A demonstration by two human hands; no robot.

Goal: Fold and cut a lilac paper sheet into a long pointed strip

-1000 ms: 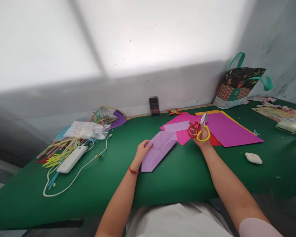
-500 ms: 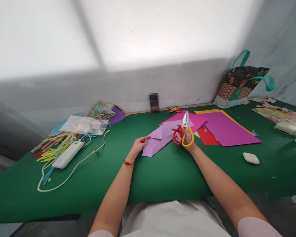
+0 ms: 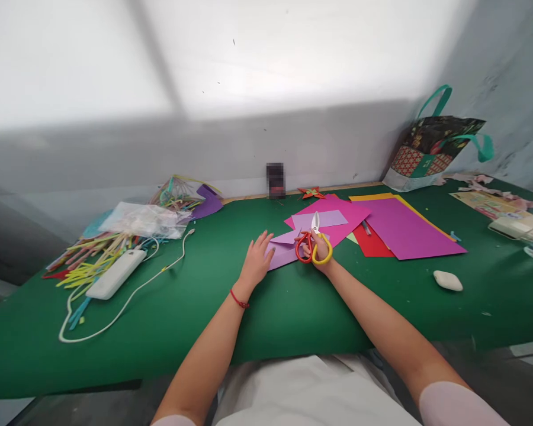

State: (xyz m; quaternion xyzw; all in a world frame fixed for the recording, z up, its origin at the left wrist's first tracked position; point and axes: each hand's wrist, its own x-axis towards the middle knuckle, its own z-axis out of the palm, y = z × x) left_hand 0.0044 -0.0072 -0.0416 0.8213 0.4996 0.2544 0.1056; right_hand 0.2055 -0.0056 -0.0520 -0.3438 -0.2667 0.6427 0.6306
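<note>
My left hand (image 3: 256, 261) lies with fingers extended on the left end of a folded light-purple paper (image 3: 284, 255). In my right hand (image 3: 324, 258) is a pair of scissors (image 3: 316, 223) with one red and one yellow handle, its blades pointing away from me. That hand is over the right part of the folded paper and hides some of it. Just behind the scissors, a lavender paper strip (image 3: 333, 219) rests on a magenta sheet (image 3: 354, 213).
A purple sheet (image 3: 421, 231) overlaps red and yellow sheets at the right, near a white oval object (image 3: 448, 280). Leftward are a white power strip (image 3: 115, 274) with its cable and a heap of coloured strips (image 3: 86, 273). A bag (image 3: 426, 157) stands at the back right.
My left hand has gone from holding the paper's edge to lying over it with fingers extended. My right hand and the scissors have moved left and lower, closer to my left hand.
</note>
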